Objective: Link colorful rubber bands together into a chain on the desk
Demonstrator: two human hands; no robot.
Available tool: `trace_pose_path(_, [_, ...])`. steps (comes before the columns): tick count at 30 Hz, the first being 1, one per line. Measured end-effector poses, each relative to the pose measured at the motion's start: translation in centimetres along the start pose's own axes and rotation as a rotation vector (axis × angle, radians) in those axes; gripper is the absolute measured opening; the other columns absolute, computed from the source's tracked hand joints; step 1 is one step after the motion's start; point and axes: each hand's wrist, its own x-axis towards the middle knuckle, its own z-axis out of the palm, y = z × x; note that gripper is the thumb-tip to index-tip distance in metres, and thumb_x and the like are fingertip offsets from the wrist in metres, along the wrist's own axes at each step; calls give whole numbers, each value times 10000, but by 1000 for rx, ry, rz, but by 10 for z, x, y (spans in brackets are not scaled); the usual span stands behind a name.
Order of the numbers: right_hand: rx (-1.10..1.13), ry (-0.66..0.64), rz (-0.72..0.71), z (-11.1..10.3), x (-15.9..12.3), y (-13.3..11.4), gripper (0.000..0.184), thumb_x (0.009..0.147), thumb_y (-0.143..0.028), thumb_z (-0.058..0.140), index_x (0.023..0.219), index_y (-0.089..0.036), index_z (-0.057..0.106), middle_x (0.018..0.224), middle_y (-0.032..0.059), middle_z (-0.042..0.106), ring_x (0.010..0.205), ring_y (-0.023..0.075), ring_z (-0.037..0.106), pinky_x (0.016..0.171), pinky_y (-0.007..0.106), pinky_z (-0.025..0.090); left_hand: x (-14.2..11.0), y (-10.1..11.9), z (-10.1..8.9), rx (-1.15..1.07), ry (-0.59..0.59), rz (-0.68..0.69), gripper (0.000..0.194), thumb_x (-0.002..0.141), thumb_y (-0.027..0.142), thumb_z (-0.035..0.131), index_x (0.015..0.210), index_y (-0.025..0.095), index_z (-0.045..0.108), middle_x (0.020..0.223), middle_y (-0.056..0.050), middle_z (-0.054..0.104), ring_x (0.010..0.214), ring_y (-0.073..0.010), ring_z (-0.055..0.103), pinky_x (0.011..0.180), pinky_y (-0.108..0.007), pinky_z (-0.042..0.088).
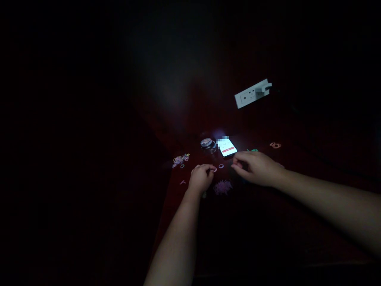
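Note:
My left hand (pixel 201 178) is closed, its thumb and forefinger at a small pink hair tie (pixel 214 170). A pale lilac hair tie (pixel 221 166) lies just right of those fingertips. My right hand (pixel 253 167) is curled, with thumb and fingers drawn together near the lower right corner of a lit phone (pixel 228 147). Whatever is between them, if anything, is too dark to make out. Below and between the hands lies a heap of small purple bands (pixel 223 187). A green band (pixel 253 150) shows partly behind my right hand.
A lidded jar (pixel 207 145) stands left of the phone. Several mixed-colour bands (pixel 181 160) lie near the dark red table's (pixel 172 198) left edge. Orange bands (pixel 275 145) lie to the right. A white power strip (pixel 253 93) with a plug is farther back. Surroundings are very dark.

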Motion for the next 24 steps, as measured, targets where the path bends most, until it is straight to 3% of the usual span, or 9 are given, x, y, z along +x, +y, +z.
trace_pose_path(3, [8,5,-6,1,0,-2,127,847,-262,553,738,-199,561,669,9,600,621,150,527,591,266,322,-1,1,0,24,-41,12,206,883,304,584,1025,301,734,1195,15,691,1114,-198,584,1027,-367,421])
trace_pose_path(10, [27,-7,4,0,0,-2,110,843,-252,555,750,-196,574,666,3,598,605,140,512,585,261,323,-1,1,-2,13,-50,-11,204,895,308,568,992,274,745,1137,-6,712,1084,-193,603,1017,-353,433])
trace_pose_path(18, [39,-20,-2,1,0,-2,137,855,-250,537,732,-195,561,662,5,592,603,140,508,583,266,330,-1,0,-3,42,33,-56,152,884,329,594,917,270,731,1186,-19,685,1086,-217,603,989,-385,439])
trace_pose_path(24, [35,-39,10,2,0,0,140,861,-256,527,740,-194,563,667,6,594,601,139,511,587,267,337,-2,-3,-4,107,96,-178,211,838,387,649,1008,263,661,1014,-39,727,1038,-251,606,935,-415,439])
